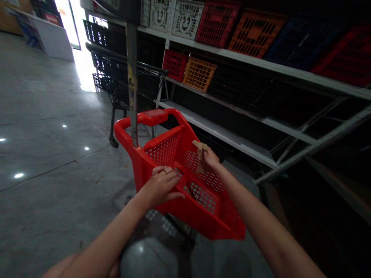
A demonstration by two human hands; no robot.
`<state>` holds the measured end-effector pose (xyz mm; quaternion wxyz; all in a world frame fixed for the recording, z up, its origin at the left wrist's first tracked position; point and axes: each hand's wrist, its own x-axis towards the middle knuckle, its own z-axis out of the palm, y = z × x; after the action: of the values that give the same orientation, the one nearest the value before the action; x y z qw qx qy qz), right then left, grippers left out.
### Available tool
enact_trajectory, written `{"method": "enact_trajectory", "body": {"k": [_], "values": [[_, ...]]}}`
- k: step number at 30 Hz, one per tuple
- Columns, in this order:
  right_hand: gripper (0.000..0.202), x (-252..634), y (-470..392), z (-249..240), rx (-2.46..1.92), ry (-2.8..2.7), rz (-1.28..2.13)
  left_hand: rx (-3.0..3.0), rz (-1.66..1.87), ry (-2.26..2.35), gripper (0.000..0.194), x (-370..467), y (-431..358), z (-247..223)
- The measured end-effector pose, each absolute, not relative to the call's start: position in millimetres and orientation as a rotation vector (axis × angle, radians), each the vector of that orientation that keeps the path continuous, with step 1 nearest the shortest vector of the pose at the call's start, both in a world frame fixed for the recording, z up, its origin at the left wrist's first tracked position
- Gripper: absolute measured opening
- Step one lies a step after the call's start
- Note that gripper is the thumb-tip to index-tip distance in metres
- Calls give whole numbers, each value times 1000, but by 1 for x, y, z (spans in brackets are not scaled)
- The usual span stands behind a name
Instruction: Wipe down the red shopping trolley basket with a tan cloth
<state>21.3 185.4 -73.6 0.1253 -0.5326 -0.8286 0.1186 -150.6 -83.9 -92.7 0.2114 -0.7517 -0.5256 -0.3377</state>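
A small red plastic shopping cart stands in front of me, with lattice walls and a metal pole rising at its handle end. My left hand rests on the cart's near rim, its fingers bent over the edge and the thumb stretched out along the outside. A ring shows on one finger. At the far side wall, my right hand grips a crumpled tan cloth, part of which hangs down inside the basket.
Behind the cart, white metal shelving holds red, orange, white and dark crates. A black shopping cart stands beyond the handle. A white counter sits near the bright doorway at upper left. The floor is grey.
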Motion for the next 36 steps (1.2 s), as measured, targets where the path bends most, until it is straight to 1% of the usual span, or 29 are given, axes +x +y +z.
{"method": "enact_trajectory", "body": {"k": [3, 5, 8, 10, 13, 16, 19, 21, 23, 25, 28, 30, 31, 33, 36], "values": [[43, -39, 200, -59, -1617, -2362, 262, -2023, -970, -1429, 41, -126, -84, -97], [43, -71, 206, -48, -1572, -2361, 197, -1974, -977, -1409, 41, -114, -84, -100], [49, -94, 209, -40, -1471, -2374, 66, -1913, -975, -1380, 43, -101, -82, -103], [57, -87, 209, -46, -1314, -2436, -151, -1891, -986, -1365, 44, -95, -81, -103], [64, -51, 203, -75, -970, -2636, -441, -1897, -1019, -1360, 42, -90, -81, -100], [68, -3, 191, -119, -676, -3009, -502, -1926, -1032, -1367, 41, -88, -81, -98], [70, 33, 179, -156, -583, -3223, -601, -1938, -1045, -1357, 43, -86, -82, -98], [70, 43, 177, -162, -523, -3286, -637, -1948, -1045, -1350, 44, -85, -83, -99], [67, 41, 181, -147, -454, -3291, -668, -1961, -1045, -1346, 43, -85, -86, -99], [62, 29, 190, -115, -489, -3194, -742, -1970, -1046, -1345, 42, -84, -90, -98], [56, -1, 205, -61, -671, -2945, -850, -1967, -1050, -1355, 43, -83, -94, -97], [52, -22, 209, -41, -740, -2846, -847, -1954, -1051, -1352, 45, -83, -96, -97], [50, -30, 209, -39, -787, -2803, -824, -1949, -1051, -1347, 46, -83, -97, -97], [49, -40, 203, -49, -923, -2695, -749, -1961, -1040, -1335, 46, -82, -98, -99], [52, -36, 186, -90, -1090, -2562, -616, -2025, -991, -1326, 46, -82, -100, -102]]}}
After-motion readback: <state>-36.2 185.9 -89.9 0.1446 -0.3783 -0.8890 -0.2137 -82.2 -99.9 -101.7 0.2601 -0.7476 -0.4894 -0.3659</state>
